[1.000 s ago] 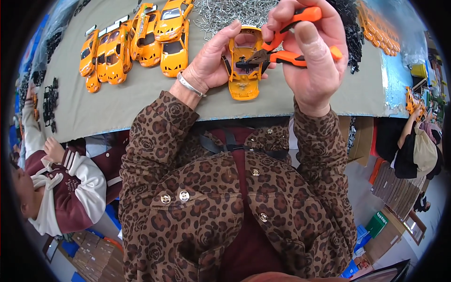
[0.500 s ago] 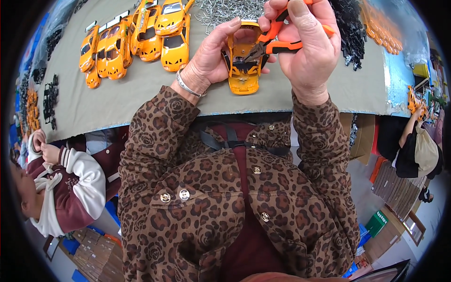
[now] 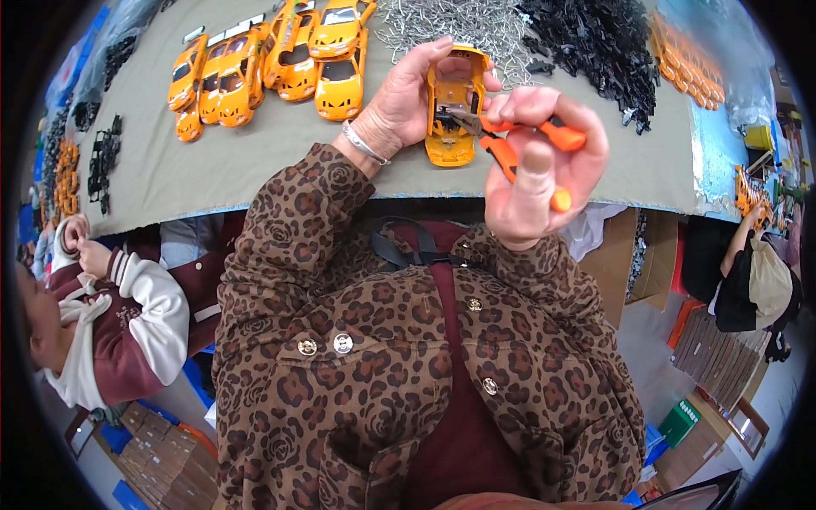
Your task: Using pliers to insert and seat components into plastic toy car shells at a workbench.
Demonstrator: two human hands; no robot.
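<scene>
Grey-green cloth covers the table (image 3: 255, 170), and above its near edge an upturned orange toy car body (image 3: 450, 110) is held off the surface. It is cupped by the left hand (image 3: 399, 106), thumb over its far end and fingers curled under one side. Orange-handled pliers (image 3: 518, 144) are gripped in the right hand (image 3: 540, 170), whose fingers are wrapped round the handles with the forefinger stretched along them; the tips are set into the hollow of the body. Whether anything is pinched in those tips cannot be told.

Because the shell is steadied by one hand only, it could be twisted loose if the pliers are levered hard. The thin plastic might be scratched or cracked by a slipping tip, and the left thumb lies close to that path. A small part, if released, could be lost among the silver metal pieces (image 3: 459, 25) near the far edge. Finished orange cars (image 3: 280, 64) and black plastic parts (image 3: 595, 42) lie well apart.
</scene>
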